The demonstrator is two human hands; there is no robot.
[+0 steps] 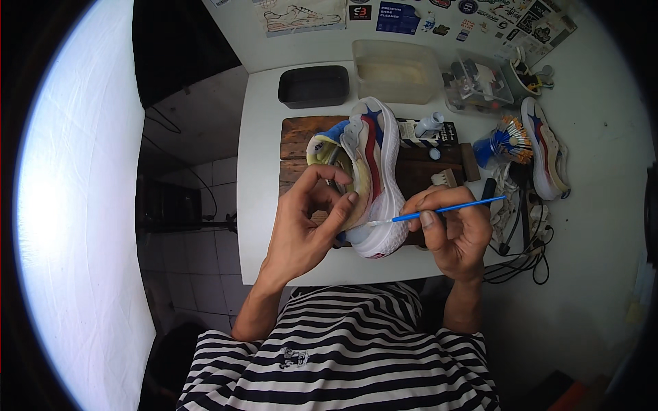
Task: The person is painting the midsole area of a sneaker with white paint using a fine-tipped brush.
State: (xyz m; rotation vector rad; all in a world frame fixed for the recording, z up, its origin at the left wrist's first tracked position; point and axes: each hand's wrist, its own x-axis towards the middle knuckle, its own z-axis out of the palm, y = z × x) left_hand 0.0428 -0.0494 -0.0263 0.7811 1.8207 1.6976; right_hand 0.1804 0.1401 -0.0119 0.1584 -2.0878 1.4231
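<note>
Left hand (308, 219): grips shoe (372, 161) between thumb and fingers; brace firmly.
Right hand (456, 233): pinches blue brush (445, 209) in fingertips; stroke lightly along sole (393, 171) edge (no hurry).

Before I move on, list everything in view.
Table: one, white, centre
Wooden board: one, brown, on table
Near shoe: one, multicoloured, over board
Far shoe: one, multicoloured, table's right
Brush: one, blue, across near shoe
Tray: one, black, table's back
Tub: one, translucent, beside tray
Box: one, clear, beside tub
Stick cup: one, blue, beside board
Carton: one, black-white, board's back
Bottle: one, pale, by carton
Cables: several, black, right
Stickers: many, mixed, top
Panel: one, white, left
Shirt: one, black-white, bottom
Left hand: one, at near shoe
Right hand: one, holding brush
</note>
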